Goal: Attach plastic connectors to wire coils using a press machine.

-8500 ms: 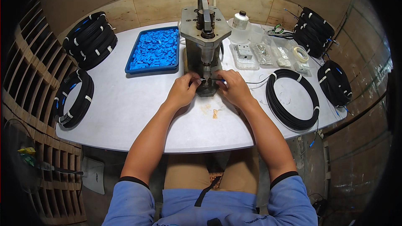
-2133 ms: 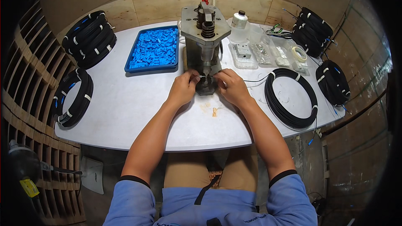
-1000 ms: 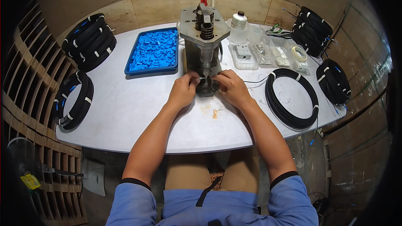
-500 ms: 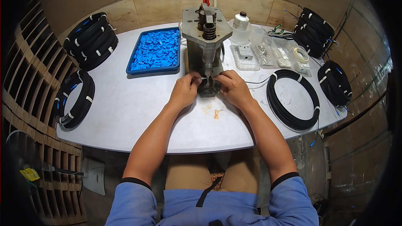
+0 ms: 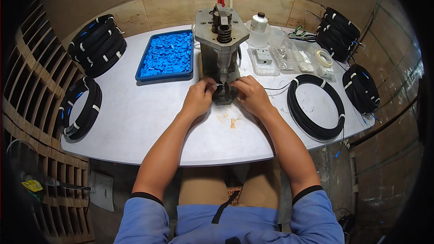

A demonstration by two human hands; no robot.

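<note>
A grey metal bench press [image 5: 221, 45] stands in the middle of the table, with a coil spring on its top plate. At its lower die [image 5: 224, 96], both hands meet from either side. My left hand [image 5: 199, 96] is closed in a pinch, with a small, light-coloured piece at its fingertips, too small to name. My right hand [image 5: 251, 92] has its fingers closed around the end of a black cable [image 5: 276, 89]. That cable runs off to the right, to a large black cable coil [image 5: 296, 113] tied with white bands. My fingers hide the cable's tip.
Left of the press sits a blue tray [image 5: 137, 79] of small blue pieces. Stacked cable coils [image 5: 97, 45] and a single coil [image 5: 81, 108] lie at the left. Clear boxes of small parts [image 5: 285, 58], a white bottle [image 5: 259, 22] and more coils [image 5: 339, 34] stand at the right.
</note>
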